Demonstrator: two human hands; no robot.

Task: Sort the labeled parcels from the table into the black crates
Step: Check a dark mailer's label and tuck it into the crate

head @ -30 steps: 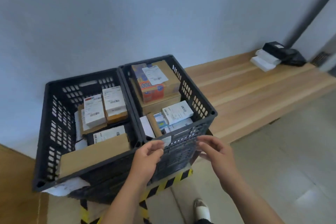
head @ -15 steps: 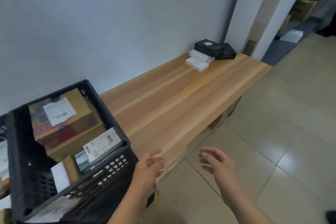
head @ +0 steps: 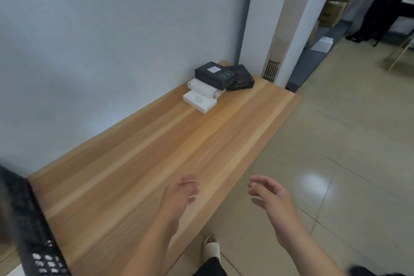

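Now, step: you're between parcels, facing the table (head: 139, 163).
Hands: your left hand (head: 179, 192) and right hand (head: 272, 195) hang loosely spread, holding nothing.
Parcels: the stack (head: 215, 84) sits at the table's far end, well apart from you.
Crate (head: 33, 231): at the near left edge.
Next: step closer and grip a parcel.

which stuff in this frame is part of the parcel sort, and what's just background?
Job:
- black boxes stacked on white boxes, far end of wooden table
- black crate, edge only, lower left
- left hand and right hand, both empty

Background:
- wall vent
- person and shelving, upper right
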